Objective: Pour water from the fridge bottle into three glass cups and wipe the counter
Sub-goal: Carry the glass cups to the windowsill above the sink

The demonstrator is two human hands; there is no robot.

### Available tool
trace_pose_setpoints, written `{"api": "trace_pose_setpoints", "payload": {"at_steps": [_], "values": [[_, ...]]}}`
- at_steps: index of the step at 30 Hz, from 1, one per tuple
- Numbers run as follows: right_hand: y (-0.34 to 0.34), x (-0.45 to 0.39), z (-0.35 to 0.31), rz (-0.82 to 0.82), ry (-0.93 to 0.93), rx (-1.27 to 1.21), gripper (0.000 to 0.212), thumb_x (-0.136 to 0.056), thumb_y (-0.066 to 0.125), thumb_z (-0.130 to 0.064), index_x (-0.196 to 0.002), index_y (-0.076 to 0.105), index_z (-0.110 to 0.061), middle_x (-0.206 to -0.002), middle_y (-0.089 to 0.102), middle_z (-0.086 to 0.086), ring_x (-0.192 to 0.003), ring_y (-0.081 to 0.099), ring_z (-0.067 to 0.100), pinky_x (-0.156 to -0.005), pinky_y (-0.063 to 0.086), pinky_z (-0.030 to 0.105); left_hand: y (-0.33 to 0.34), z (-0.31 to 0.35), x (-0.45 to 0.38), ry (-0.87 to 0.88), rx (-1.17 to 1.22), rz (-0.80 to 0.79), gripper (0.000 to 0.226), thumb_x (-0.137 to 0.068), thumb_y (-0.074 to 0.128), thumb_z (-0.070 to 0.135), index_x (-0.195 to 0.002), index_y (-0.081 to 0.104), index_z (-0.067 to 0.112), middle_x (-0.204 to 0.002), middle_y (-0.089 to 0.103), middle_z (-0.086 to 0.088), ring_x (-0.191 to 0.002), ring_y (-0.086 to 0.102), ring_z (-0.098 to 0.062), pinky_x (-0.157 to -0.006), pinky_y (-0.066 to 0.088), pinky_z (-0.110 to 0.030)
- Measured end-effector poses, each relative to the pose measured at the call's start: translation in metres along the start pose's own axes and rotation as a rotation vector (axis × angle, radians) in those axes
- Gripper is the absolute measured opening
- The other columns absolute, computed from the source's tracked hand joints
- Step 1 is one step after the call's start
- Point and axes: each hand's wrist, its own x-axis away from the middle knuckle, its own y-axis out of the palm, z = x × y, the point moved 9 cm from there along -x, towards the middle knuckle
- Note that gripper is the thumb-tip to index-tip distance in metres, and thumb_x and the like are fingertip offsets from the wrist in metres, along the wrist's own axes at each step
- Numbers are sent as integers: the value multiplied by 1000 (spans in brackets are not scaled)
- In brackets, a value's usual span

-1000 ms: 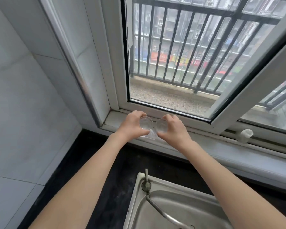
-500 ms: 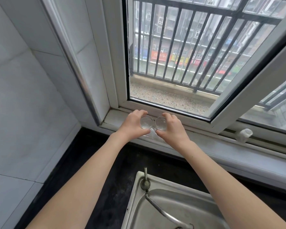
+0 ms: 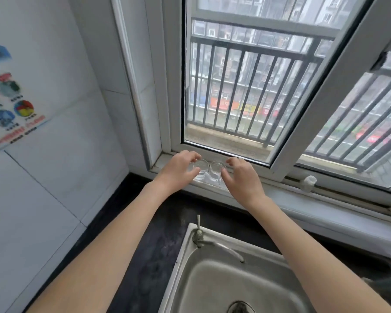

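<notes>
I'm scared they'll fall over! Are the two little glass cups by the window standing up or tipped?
Standing up. Both glass cups show round open rims facing upward on the window sill.

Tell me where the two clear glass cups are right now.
The two clear glass cups stand side by side on the white windowsill, between the left hand and right hand, behind the steel sink.

2 glass cups (image 3: 209,168) are set side by side, touching, on the window sill (image 3: 280,195) behind the surface (image 3: 149,233). The sink (image 3: 224,279) is placed nearer, with its tap (image 3: 199,233) at the back left corner. A poster (image 3: 7,98) is fixed to the left wall.
</notes>
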Motion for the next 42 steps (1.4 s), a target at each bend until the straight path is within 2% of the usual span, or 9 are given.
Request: {"api": "trace_pose_setpoints", "payload": {"at_steps": [8,12,16,18,21,25,32,36,42], "values": [[-62,116,-57,66,-174,55,33,-96,53,-27,-120,60,-5,-113,65,14,-106,56,30,-87,48,37,-49,84,137,89,-64,176,24,-94,57,19,-117,62,14,-112,61,1,-103,54,-10,-88,40,-20],[-75,187,-75,90,-287,132,38,-97,52,-29,-125,58,-5,-115,65,14,-107,57,32,-90,48,40,-48,117,215,129,-185,237,29,-93,58,15,-122,61,11,-115,64,-4,-110,55,-20,-96,41,-28],[-77,265,-86,127,-387,96,38,-93,60,-25,-124,60,-2,-113,65,16,-101,60,37,-84,51,45,-31,137,295,111,-264,266,38,-93,59,16,-130,59,7,-122,64,-6,-114,56,-25,-98,44,-38],[-71,307,-86,131,-445,66,41,-90,62,-23,-124,61,-1,-116,64,17,-102,59,38,-84,51,45,-16,142,336,71,-268,278,41,-92,61,15,-132,57,7,-124,63,-7,-116,56,-26,-100,44,-41],[-48,365,-75,44,-494,-4,49,-91,63,-24,-135,54,-4,-129,58,15,-119,51,36,-98,44,44,14,143,393,7,-301,287,44,-90,62,14,-134,56,7,-128,61,-11,-119,56,-32,-103,43,-44],[-5,442,-55,-119,-453,-23,52,-93,62,-26,-140,50,-9,-139,52,18,-132,43,40,-105,41,51,64,131,472,-137,-320,234,48,-95,41,29,-141,49,14,-141,53,-7,-131,46,-33,-111,34,-48],[43,545,-41,-378,-526,-5,50,-89,65,-20,-136,54,-6,-131,57,13,-123,49,36,-100,44,48,138,99,618,-470,-257,181,50,-95,38,36,-141,49,21,-140,54,-2,-132,47,-28,-112,32,-46],[51,569,-46,-414,-538,8,52,-85,70,-16,-134,55,-5,-131,58,16,-124,51,38,-103,43,46,142,91,680,-620,-214,244,50,-95,36,38,-140,51,21,-138,55,1,-130,48,-27,-111,31,-43],[57,600,-88,-462,-613,-12,57,-83,70,-15,-135,53,-5,-134,55,17,-124,49,39,-101,44,47,103,100,745,-712,-212,397,53,-93,35,37,-136,55,14,-134,59,-5,-126,52,-30,-108,36,-41]]}}
